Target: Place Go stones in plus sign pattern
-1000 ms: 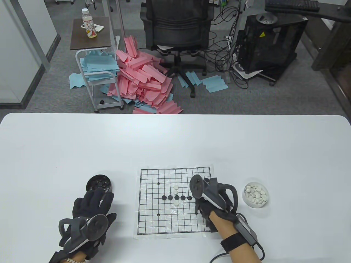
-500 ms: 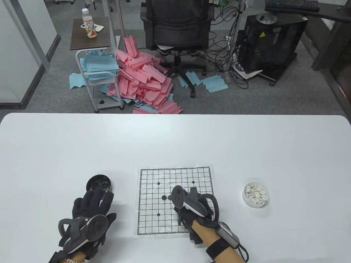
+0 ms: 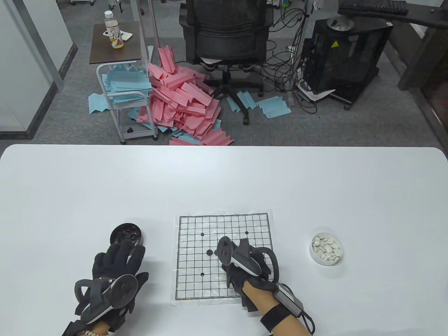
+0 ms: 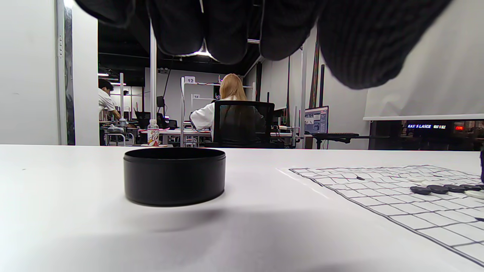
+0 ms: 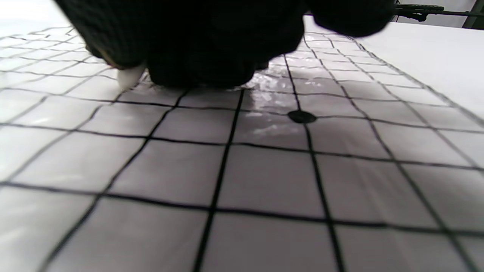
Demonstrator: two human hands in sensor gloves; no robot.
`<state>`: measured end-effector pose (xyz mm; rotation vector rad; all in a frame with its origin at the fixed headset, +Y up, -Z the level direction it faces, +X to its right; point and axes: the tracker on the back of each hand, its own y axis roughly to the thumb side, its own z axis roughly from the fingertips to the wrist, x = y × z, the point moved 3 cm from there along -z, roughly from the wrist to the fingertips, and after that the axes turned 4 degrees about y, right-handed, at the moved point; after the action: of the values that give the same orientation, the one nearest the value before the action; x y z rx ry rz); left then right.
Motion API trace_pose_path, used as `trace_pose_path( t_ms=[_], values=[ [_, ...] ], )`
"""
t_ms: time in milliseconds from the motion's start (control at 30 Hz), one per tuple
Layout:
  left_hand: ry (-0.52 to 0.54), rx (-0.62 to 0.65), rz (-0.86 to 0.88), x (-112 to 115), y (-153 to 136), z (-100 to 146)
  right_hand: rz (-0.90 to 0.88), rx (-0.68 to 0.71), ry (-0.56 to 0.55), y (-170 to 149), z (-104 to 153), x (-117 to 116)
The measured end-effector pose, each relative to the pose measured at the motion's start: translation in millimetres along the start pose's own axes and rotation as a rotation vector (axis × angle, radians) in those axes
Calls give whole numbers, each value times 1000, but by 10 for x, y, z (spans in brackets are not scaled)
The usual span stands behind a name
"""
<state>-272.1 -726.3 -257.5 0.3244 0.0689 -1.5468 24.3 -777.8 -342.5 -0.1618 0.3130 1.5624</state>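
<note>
A paper Go board (image 3: pixel 196 280) lies on the white table. My right hand (image 3: pixel 241 266) is low over its middle and hides most of the stones; one black stone (image 3: pixel 209 252) shows to its left. In the right wrist view my fingertips (image 5: pixel 211 56) press down on the board (image 5: pixel 264 170), with a white stone (image 5: pixel 128 77) pinched under them and touching the grid. My left hand (image 3: pixel 119 260) lies flat and empty on the table just below the black bowl (image 3: pixel 126 235). The left wrist view shows that bowl (image 4: pixel 174 175) and a row of black stones (image 4: pixel 438 189).
A white bowl of white stones (image 3: pixel 327 248) stands right of the board. The table's far edge runs along the middle of the table view; behind it are an office chair (image 3: pixel 225 38) and piled pink paper (image 3: pixel 182 101).
My right hand moved left from the board's right side to over its middle, covering the stones. In the last half second it barely shifted. The left hand stayed still.
</note>
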Motion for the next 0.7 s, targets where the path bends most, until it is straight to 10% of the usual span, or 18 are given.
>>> trace_pose_path(
  t_ms=[700],
  values=[
    [3, 0, 2, -9, 1, 2, 30, -14, -30, -10, 1, 17]
  ],
)
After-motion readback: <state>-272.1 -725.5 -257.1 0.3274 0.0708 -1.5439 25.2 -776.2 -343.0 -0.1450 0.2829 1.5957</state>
